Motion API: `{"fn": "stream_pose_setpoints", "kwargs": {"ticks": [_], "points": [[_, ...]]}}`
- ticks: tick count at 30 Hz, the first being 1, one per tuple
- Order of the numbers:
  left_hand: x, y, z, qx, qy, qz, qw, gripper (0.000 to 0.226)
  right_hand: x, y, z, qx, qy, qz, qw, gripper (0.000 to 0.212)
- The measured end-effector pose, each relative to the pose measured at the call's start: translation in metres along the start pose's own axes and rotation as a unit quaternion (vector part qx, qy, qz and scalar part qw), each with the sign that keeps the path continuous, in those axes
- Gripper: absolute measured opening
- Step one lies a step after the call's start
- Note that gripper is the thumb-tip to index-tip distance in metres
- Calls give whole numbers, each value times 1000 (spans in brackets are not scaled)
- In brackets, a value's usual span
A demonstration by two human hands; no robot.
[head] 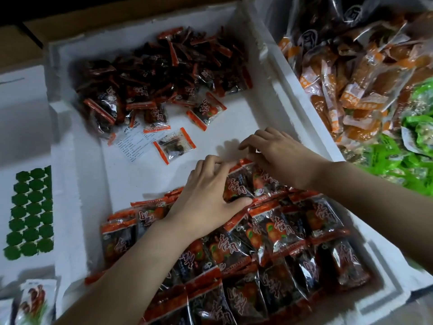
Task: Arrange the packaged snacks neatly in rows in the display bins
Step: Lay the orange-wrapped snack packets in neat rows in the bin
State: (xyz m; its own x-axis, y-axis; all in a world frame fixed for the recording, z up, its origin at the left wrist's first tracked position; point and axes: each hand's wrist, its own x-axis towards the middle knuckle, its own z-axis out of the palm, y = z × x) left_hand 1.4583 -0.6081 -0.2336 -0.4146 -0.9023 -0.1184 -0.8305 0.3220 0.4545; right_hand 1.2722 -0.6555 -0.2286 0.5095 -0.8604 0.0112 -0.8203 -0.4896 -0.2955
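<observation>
Snack packets (pixel 276 231) in rows, foam bin (pixel 77 184) near end | loose heap (pixel 159 73) far end | left hand (pixel 206 195) grips top-row packet (pixel 236 186) | right hand (pixel 276 158) pinches its edge

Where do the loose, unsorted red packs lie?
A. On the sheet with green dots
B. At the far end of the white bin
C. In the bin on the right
B: the loose heap sits at the far end of the white bin, beyond the neat rows, where the left hand and right hand hold a pack.
</observation>
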Motion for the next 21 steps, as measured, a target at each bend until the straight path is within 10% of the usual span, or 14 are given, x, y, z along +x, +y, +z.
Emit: {"fn": "stream_pose_setpoints", "kwargs": {"ticks": [21], "points": [[42,-93,-28,-1,104,-180,978,46,116,-17,31,-23,-16,60,998,74]]}}
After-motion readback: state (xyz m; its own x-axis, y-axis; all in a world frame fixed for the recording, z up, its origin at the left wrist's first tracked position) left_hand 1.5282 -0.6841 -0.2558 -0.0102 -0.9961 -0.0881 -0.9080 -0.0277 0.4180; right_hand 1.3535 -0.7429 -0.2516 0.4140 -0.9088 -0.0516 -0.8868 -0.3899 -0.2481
